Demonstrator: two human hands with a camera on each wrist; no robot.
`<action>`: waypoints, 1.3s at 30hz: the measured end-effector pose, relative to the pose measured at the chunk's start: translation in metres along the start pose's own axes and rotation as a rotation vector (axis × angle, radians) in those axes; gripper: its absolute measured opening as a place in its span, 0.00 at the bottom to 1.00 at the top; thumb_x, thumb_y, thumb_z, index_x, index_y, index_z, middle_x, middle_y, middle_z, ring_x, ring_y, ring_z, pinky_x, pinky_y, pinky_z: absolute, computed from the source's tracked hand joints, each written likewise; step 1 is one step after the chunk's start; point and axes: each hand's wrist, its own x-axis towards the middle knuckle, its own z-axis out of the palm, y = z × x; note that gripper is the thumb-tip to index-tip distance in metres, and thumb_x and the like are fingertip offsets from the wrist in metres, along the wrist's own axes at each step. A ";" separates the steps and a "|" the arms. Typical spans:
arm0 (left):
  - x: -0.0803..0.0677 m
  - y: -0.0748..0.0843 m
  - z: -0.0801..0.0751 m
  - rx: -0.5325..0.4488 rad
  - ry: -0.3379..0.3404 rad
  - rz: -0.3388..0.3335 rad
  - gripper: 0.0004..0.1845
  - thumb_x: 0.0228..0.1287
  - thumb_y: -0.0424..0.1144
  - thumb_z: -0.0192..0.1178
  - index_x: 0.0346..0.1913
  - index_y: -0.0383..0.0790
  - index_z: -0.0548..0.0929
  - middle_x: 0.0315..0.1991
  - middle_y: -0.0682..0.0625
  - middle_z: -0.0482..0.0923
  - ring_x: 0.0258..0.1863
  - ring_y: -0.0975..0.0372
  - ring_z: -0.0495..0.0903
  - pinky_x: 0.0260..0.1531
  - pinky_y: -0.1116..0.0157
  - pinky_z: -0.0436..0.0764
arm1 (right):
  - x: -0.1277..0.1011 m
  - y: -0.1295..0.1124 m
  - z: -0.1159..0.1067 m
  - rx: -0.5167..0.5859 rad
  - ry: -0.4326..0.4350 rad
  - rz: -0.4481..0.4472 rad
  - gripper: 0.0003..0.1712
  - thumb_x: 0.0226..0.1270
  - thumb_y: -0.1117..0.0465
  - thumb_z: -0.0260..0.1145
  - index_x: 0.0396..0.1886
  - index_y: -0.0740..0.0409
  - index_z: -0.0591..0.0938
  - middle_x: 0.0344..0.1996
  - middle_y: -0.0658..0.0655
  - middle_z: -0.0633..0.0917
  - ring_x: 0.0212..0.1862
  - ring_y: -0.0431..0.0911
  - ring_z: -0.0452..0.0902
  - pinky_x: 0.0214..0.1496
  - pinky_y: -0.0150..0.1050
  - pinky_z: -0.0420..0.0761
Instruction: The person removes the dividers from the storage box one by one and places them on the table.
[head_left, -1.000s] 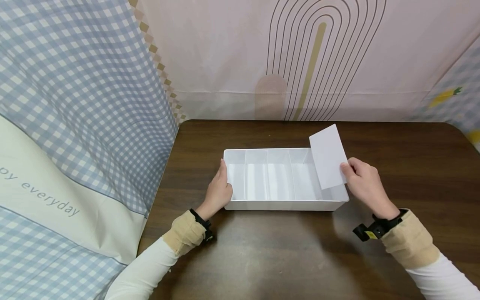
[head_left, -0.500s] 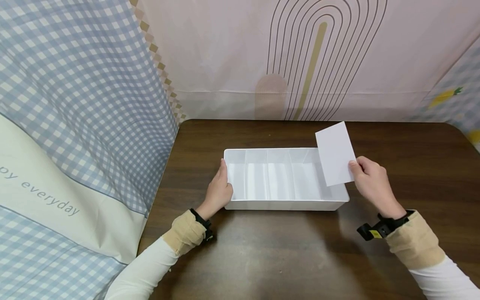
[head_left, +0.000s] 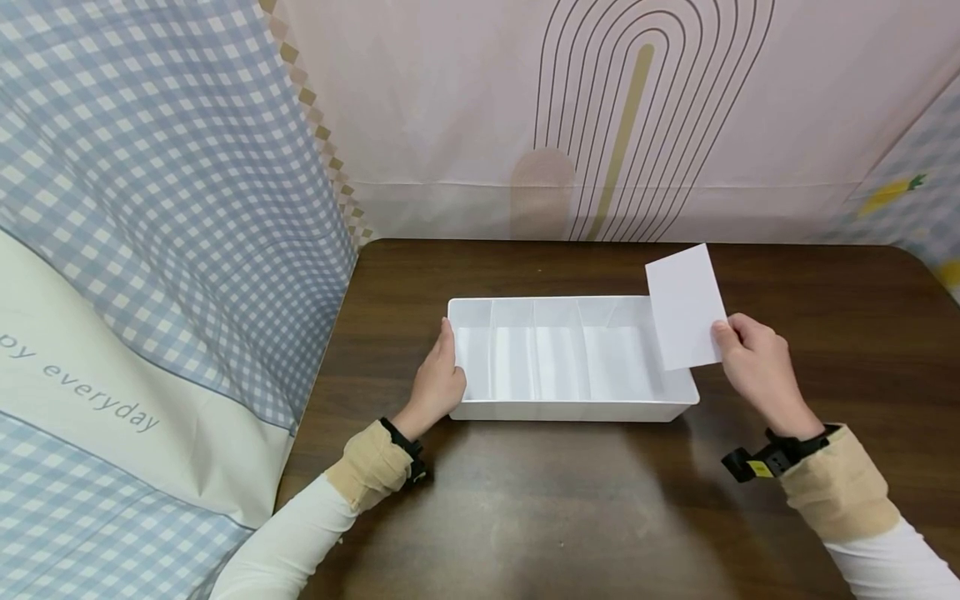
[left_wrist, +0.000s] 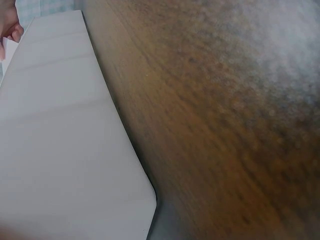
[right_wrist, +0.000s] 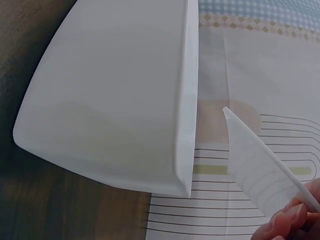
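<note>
A white plastic organizer box (head_left: 570,410) with several compartments sits on the dark wooden table (head_left: 525,517). My left hand (head_left: 438,385) rests against the box's left end, thumb on the rim and fingers wrapped on the outer wall. My right hand (head_left: 753,362) pinches a flat white divider panel (head_left: 686,307) by its lower right edge, holding it upright and tilted above the box's right end. In the right wrist view the box's end wall (right_wrist: 115,100) fills the left and the divider panel (right_wrist: 260,172) rises from my fingertips (right_wrist: 292,220). The left wrist view shows the box's outer side (left_wrist: 65,150).
A pink curtain with an arch pattern (head_left: 622,117) hangs behind the table. A blue checked cloth (head_left: 150,250) drapes along the table's left edge. Bare tabletop lies in front of the box and to its right.
My right hand has carried the divider panel to the right, off the box's right compartment and out past its right end. The left hand and box have stayed still.
</note>
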 end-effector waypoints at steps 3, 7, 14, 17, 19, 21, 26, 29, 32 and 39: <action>0.000 0.000 0.000 -0.002 -0.004 -0.004 0.37 0.55 0.26 0.40 0.69 0.34 0.39 0.69 0.42 0.45 0.28 0.53 0.68 0.25 0.64 0.64 | 0.000 0.003 -0.001 0.003 -0.006 0.015 0.24 0.68 0.53 0.42 0.37 0.69 0.74 0.20 0.60 0.72 0.20 0.43 0.61 0.19 0.35 0.60; 0.000 0.000 0.000 -0.005 -0.007 -0.010 0.37 0.55 0.26 0.40 0.69 0.34 0.39 0.69 0.42 0.45 0.24 0.54 0.66 0.24 0.64 0.64 | 0.000 0.006 -0.001 -0.001 -0.007 0.031 0.24 0.68 0.52 0.41 0.36 0.70 0.74 0.22 0.62 0.72 0.21 0.45 0.62 0.19 0.35 0.61; 0.000 -0.001 0.001 -0.015 -0.003 0.001 0.37 0.55 0.27 0.40 0.69 0.34 0.40 0.69 0.41 0.45 0.19 0.57 0.62 0.21 0.65 0.61 | 0.000 0.013 -0.006 -0.002 0.004 0.045 0.25 0.68 0.52 0.40 0.36 0.70 0.74 0.24 0.64 0.74 0.22 0.46 0.62 0.20 0.36 0.61; 0.001 -0.001 0.001 -0.020 -0.002 0.005 0.37 0.55 0.26 0.40 0.69 0.34 0.39 0.69 0.41 0.45 0.17 0.58 0.59 0.19 0.65 0.60 | 0.000 0.016 -0.008 -0.003 0.006 0.060 0.25 0.68 0.51 0.40 0.35 0.70 0.74 0.23 0.63 0.73 0.22 0.46 0.62 0.20 0.36 0.61; 0.001 -0.001 0.001 -0.020 -0.002 0.007 0.37 0.55 0.26 0.40 0.69 0.34 0.39 0.69 0.41 0.45 0.16 0.59 0.58 0.19 0.66 0.60 | 0.001 0.018 -0.009 0.000 0.004 0.068 0.26 0.68 0.51 0.40 0.35 0.70 0.73 0.21 0.62 0.72 0.22 0.45 0.62 0.20 0.36 0.60; 0.000 -0.001 0.001 -0.022 -0.002 0.007 0.38 0.55 0.26 0.40 0.69 0.34 0.39 0.69 0.41 0.45 0.15 0.59 0.58 0.18 0.66 0.59 | 0.001 0.020 -0.010 0.002 0.005 0.078 0.26 0.68 0.51 0.40 0.35 0.70 0.73 0.20 0.61 0.71 0.21 0.45 0.62 0.19 0.36 0.61; 0.000 -0.001 0.000 -0.027 0.000 0.008 0.38 0.54 0.26 0.40 0.69 0.34 0.39 0.69 0.41 0.45 0.14 0.60 0.56 0.17 0.66 0.59 | 0.002 0.023 -0.012 -0.004 0.010 0.098 0.26 0.68 0.51 0.39 0.35 0.70 0.73 0.18 0.59 0.70 0.20 0.44 0.62 0.19 0.36 0.61; 0.000 -0.001 0.000 -0.033 -0.001 0.006 0.38 0.54 0.26 0.39 0.69 0.35 0.39 0.69 0.41 0.45 0.13 0.60 0.54 0.16 0.66 0.58 | 0.002 0.025 -0.013 -0.007 0.007 0.107 0.26 0.68 0.50 0.39 0.34 0.70 0.73 0.18 0.58 0.71 0.20 0.44 0.62 0.19 0.36 0.62; -0.001 0.000 0.000 -0.037 -0.005 0.003 0.37 0.55 0.26 0.39 0.69 0.35 0.39 0.69 0.42 0.45 0.11 0.61 0.52 0.15 0.67 0.58 | 0.002 0.027 -0.013 -0.010 0.000 0.115 0.26 0.68 0.50 0.39 0.35 0.70 0.73 0.19 0.58 0.71 0.21 0.44 0.63 0.19 0.36 0.62; -0.001 0.000 0.000 -0.041 -0.004 0.003 0.37 0.55 0.26 0.38 0.69 0.35 0.39 0.69 0.41 0.45 0.11 0.62 0.51 0.15 0.67 0.57 | 0.001 0.032 -0.014 -0.017 -0.021 0.129 0.27 0.68 0.50 0.38 0.37 0.70 0.73 0.22 0.61 0.72 0.22 0.45 0.63 0.20 0.36 0.62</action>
